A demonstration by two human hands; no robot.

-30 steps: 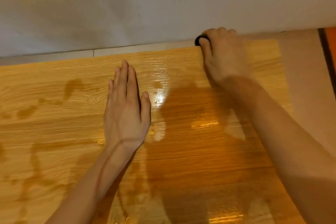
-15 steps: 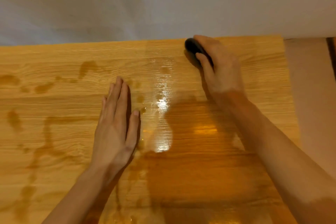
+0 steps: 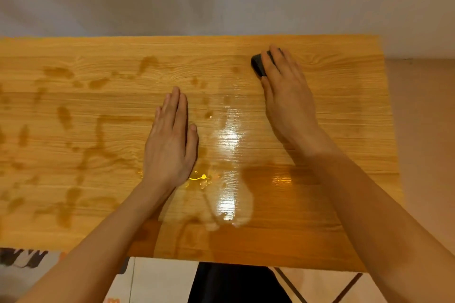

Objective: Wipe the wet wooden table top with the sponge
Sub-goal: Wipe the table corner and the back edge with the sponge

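Wooden table top (image 3: 332,204): fills mid-frame, wet patches left and centre.
Left hand (image 3: 170,145): flat, fingers together, empty, centre.
Right hand (image 3: 286,96): pressing dark sponge (image 3: 257,64), upper right, long axis toward upper left; puddles lie lower-left.

Left hand (image 3: 170,147) flat, palm down, fingers (image 3: 176,108) straight and pressed together, thumb lying along the side of the palm, nothing under it but the table (image 3: 73,110). Left forearm running back toward the near edge, bare. Right hand (image 3: 286,96) stretched forward, palm down, its grip closed over the sponge (image 3: 257,64), fingertips curled past the far end, thumb alongside the inner edge. Only a dark corner of the sponge showing inward of the grip, the rest hidden beneath the palm. Right wrist straight, bare forearm angling back and outward from the grip
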